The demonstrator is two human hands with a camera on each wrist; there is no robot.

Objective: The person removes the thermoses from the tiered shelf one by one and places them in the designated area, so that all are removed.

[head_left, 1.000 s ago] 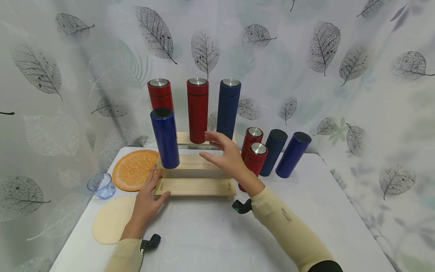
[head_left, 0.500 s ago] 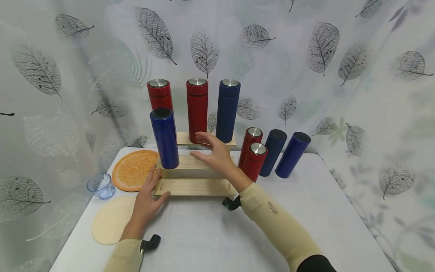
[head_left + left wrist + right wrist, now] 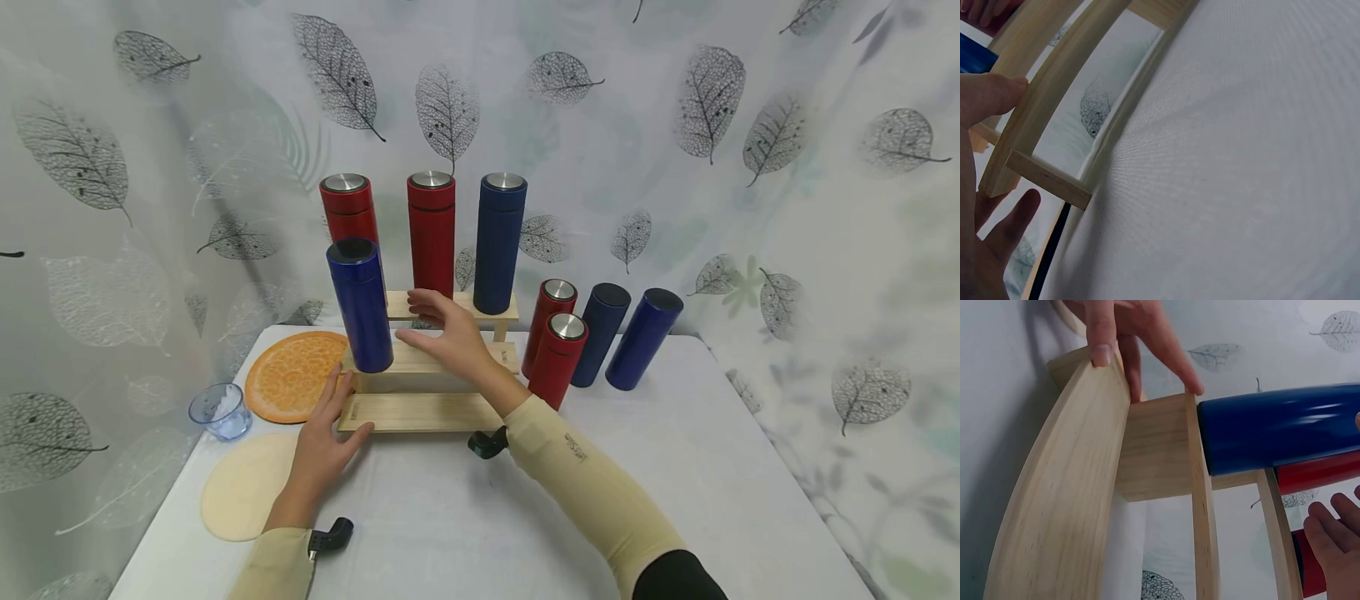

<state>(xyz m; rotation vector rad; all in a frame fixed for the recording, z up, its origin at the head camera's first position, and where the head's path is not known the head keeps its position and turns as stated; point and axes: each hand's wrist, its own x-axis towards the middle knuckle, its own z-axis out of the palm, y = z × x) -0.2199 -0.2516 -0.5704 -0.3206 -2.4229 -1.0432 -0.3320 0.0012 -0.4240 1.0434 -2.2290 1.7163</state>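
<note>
A three-step wooden rack stands in the middle of the table. My left hand holds its left end, thumb at the front of the lowest step and fingers along the side; the thumb shows on the wood in the left wrist view. A shiny blue thermos with a dark lid stands upright at the left of the middle step. Just right of it, my right hand hovers over that step, fingers bent and spread, holding nothing. Two red thermoses and a dark blue thermos stand on the top step.
Right of the rack, two red thermoses and two blue ones stand on the white table. At the left lie an orange round board and a pale round board, near a clear blue glass.
My right hand has moved left, from the right side of the rack toward the shiny blue thermos. My left hand has stayed at the rack's left end.
</note>
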